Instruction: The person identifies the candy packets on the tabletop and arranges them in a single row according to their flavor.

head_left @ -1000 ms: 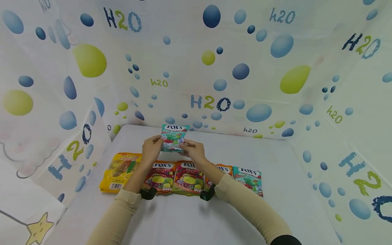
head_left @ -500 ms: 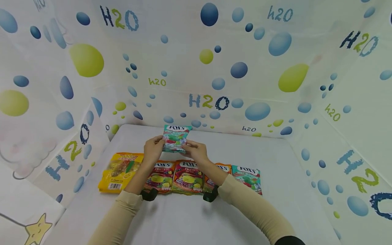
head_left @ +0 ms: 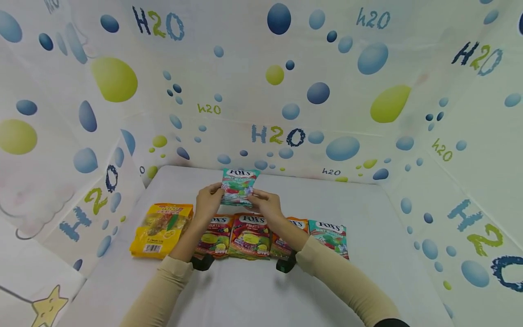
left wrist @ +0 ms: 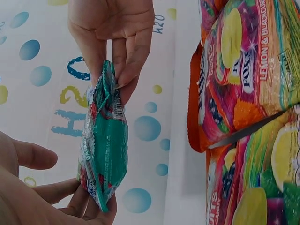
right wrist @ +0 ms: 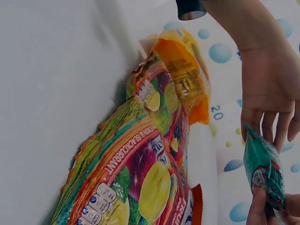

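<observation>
A teal bag of Fox's mint candy (head_left: pixel 239 187) is held up above the far part of the table, its front label facing the head camera. My left hand (head_left: pixel 209 200) grips its left edge, and my right hand (head_left: pixel 267 204) pinches the lower right edge between thumb and fingers. Seen edge-on in the left wrist view, the candy bag (left wrist: pixel 110 145) spans the gap between both hands. In the right wrist view the bag (right wrist: pixel 263 164) tilts, with right-hand fingertips (right wrist: pixel 258 206) at its lower end.
Below the hands lies a row of bags: a yellow one (head_left: pixel 157 234) at left, red Fox's fruit candy bags (head_left: pixel 250 234) in the middle, partly hidden by the forearms, and another teal mint bag (head_left: pixel 330 232) at right. Patterned sheets (head_left: pixel 237 68) wall the white table (head_left: pixel 241 295).
Both hands and the mint candy bag have shifted slightly right and a little lower in the head view, which has itself moved slightly. Both hands keep their hold; the row of bags stays put.
</observation>
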Tool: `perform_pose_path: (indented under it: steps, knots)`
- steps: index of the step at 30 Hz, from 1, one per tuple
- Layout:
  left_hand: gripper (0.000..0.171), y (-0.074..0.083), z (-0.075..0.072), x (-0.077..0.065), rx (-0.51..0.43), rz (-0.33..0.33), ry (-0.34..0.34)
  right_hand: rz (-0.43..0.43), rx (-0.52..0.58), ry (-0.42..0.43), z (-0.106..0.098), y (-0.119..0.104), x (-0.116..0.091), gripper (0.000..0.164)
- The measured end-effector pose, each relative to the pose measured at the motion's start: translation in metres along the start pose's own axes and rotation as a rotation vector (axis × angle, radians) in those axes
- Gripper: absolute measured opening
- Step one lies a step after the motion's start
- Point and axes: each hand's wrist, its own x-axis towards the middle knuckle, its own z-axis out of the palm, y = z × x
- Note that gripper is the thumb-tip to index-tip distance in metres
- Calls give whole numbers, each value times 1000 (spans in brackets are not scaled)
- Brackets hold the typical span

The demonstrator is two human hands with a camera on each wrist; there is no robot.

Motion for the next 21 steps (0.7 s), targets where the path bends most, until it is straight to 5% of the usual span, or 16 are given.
perform_pose_path:
  steps: [21]
  knots:
    - [49,2,21,-11,-21,32,-30,-36,-38,24,-24,2,-10,40]
